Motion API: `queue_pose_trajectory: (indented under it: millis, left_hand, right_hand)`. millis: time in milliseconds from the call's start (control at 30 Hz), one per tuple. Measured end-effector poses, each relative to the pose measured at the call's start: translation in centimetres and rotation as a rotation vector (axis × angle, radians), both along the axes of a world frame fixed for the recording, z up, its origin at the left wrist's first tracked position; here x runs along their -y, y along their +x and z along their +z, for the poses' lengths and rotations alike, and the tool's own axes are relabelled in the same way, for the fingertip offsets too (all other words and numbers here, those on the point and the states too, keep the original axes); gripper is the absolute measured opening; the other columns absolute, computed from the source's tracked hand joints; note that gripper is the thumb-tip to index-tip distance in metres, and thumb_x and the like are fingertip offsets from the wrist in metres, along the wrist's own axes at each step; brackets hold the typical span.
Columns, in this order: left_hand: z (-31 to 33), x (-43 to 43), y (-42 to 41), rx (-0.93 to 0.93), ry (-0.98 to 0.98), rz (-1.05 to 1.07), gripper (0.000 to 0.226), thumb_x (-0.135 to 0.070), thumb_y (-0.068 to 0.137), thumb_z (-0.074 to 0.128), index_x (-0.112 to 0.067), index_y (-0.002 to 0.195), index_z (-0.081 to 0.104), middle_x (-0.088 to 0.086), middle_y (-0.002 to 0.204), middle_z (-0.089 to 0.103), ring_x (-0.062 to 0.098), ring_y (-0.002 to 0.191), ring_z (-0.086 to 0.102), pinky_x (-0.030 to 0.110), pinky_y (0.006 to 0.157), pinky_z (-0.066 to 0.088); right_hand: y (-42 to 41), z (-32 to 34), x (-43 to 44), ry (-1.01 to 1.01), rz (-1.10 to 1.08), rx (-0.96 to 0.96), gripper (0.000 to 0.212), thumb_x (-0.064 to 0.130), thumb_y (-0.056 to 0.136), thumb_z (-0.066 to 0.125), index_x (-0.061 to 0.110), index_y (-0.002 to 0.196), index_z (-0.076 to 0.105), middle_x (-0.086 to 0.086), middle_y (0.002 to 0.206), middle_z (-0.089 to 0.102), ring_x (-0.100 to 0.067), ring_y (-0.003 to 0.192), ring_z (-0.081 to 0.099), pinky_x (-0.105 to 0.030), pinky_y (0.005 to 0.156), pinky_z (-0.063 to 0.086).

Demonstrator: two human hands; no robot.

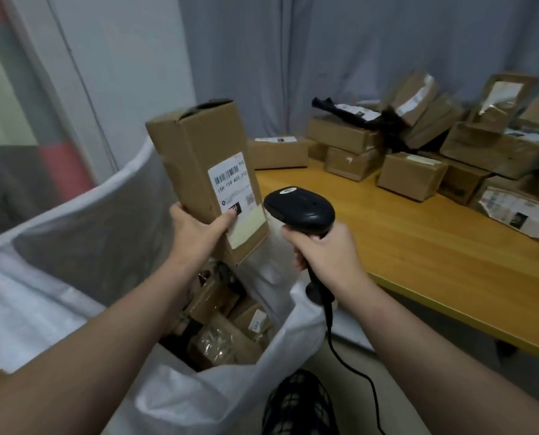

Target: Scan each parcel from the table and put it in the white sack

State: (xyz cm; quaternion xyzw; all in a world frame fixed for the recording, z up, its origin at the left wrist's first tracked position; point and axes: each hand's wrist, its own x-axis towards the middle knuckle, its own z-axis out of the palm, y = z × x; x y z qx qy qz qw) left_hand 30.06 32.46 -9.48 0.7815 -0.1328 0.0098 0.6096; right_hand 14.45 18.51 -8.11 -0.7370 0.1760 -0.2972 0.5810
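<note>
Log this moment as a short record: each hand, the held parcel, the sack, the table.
left hand: grips tall cardboard parcel at its lower end, thumb on the label
right hand: grips black scanner handle, head beside the label
white sack: open under the held parcel, packed boxes inside
table: many cardboard boxes piled along the far side

Head-worn camera looks forward and down, close above sack (42,309) and table (419,246).

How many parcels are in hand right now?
1: the cardboard box, held by the left hand above the white sack. The right hand holds only the scanner.
</note>
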Motion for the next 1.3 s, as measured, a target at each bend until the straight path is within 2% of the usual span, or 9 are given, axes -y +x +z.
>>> queue_pose_trajectory:
  millis: [67, 167, 267, 400, 500, 667, 867, 1167, 1300]
  left_hand:
    - [-2.5, -1.5, 1.0, -0.024, 0.136, 0.076, 0.095, -0.038, 0.070, 0.082, -0.005, 0.136, 0.023, 0.007, 0.134, 0.039, 0.021, 0.120, 0.045, 0.038, 0.102, 0.042]
    - [-5.6, -3.4, 2.1, 0.004, 0.551, 0.179, 0.100, -0.042, 0.065, 0.084, 0.000, 0.135, 0.028, 0.019, 0.134, 0.038, 0.038, 0.122, 0.043, 0.046, 0.099, 0.041]
    - [-7.4, -4.9, 2.3, 0.076, 0.902, 0.163, 0.091, -0.046, 0.066, 0.080, -0.004, 0.129, 0.029, 0.018, 0.130, 0.039, 0.039, 0.120, 0.041, 0.048, 0.097, 0.039]
    - [-7.9, -4.6, 2.3, 0.140, 1.066, 0.071, 0.094, -0.058, 0.069, 0.074, -0.005, 0.133, 0.030, 0.018, 0.132, 0.039, 0.036, 0.125, 0.038, 0.048, 0.106, 0.030]
    - [-6.8, -2.4, 1.5, 0.285, 1.025, -0.015, 0.084, -0.056, 0.078, 0.067, -0.007, 0.137, 0.034, 0.019, 0.135, 0.040, 0.036, 0.125, 0.039, 0.043, 0.105, 0.031]
    - [-3.5, 3.7, -1.1, 0.483, 0.707, -0.180, 0.064, -0.035, 0.089, 0.061, -0.011, 0.142, 0.036, 0.012, 0.141, 0.037, 0.030, 0.130, 0.034, 0.038, 0.105, 0.032]
    - [1.0, 13.6, -5.3, 0.595, 0.527, -0.380, 0.059, -0.032, 0.091, 0.059, -0.014, 0.142, 0.036, 0.007, 0.140, 0.038, 0.025, 0.129, 0.034, 0.033, 0.104, 0.031]
    - [2.3, 28.1, -12.6, 0.685, 0.571, -0.665, 0.061, -0.035, 0.092, 0.057, -0.014, 0.144, 0.032, 0.008, 0.140, 0.036, 0.028, 0.130, 0.033, 0.037, 0.105, 0.034]
    - [3.4, 35.0, -14.0, 0.672, 0.616, -0.668, 0.064, -0.040, 0.091, 0.057, -0.013, 0.143, 0.031, 0.012, 0.141, 0.034, 0.032, 0.129, 0.034, 0.041, 0.105, 0.034]
  right_hand:
    - [0.5, -1.1, -0.2, 0.010, -0.017, -0.047, 0.019, 0.022, 0.078, 0.075, 0.013, 0.066, 0.063, -0.005, 0.051, 0.061, -0.022, 0.048, 0.062, -0.041, 0.059, 0.054]
    - [1.0, -2.4, -0.2, 0.048, -0.036, -0.077, 0.018, 0.021, 0.079, 0.075, 0.012, 0.071, 0.062, -0.003, 0.050, 0.060, -0.021, 0.046, 0.061, -0.035, 0.054, 0.052]
    - [1.1, -3.3, -0.2, 0.042, -0.034, -0.138, 0.018, 0.021, 0.081, 0.073, 0.010, 0.072, 0.062, -0.005, 0.050, 0.059, -0.020, 0.045, 0.060, -0.033, 0.053, 0.050]
    - [0.9, -4.4, -0.3, 0.015, -0.021, -0.215, 0.021, 0.021, 0.082, 0.071, 0.009, 0.068, 0.061, -0.010, 0.053, 0.060, -0.022, 0.047, 0.061, -0.034, 0.055, 0.052]
    - [0.6, -5.0, -0.1, 0.025, -0.039, -0.248, 0.021, 0.021, 0.082, 0.071, 0.008, 0.070, 0.060, -0.009, 0.052, 0.059, -0.020, 0.044, 0.060, -0.030, 0.050, 0.050]
    - [-1.2, -3.1, 2.9, 0.001, -0.143, -0.241, 0.027, 0.019, 0.082, 0.071, -0.005, 0.075, 0.061, -0.012, 0.056, 0.058, -0.018, 0.041, 0.058, -0.027, 0.046, 0.047]
    - [-6.6, 0.4, 10.3, 0.040, -0.333, -0.176, 0.018, 0.022, 0.083, 0.072, 0.007, 0.077, 0.064, -0.013, 0.054, 0.057, -0.023, 0.044, 0.057, -0.031, 0.049, 0.048]
    - [-17.7, 2.2, 18.9, 0.126, -0.619, -0.120, 0.022, 0.019, 0.084, 0.070, 0.002, 0.073, 0.062, -0.014, 0.058, 0.055, -0.024, 0.047, 0.056, -0.032, 0.048, 0.047]
    - [-19.6, 3.7, 22.3, 0.136, -0.674, -0.046, 0.020, 0.019, 0.084, 0.070, 0.005, 0.073, 0.062, -0.013, 0.058, 0.055, -0.024, 0.048, 0.055, -0.030, 0.046, 0.046]
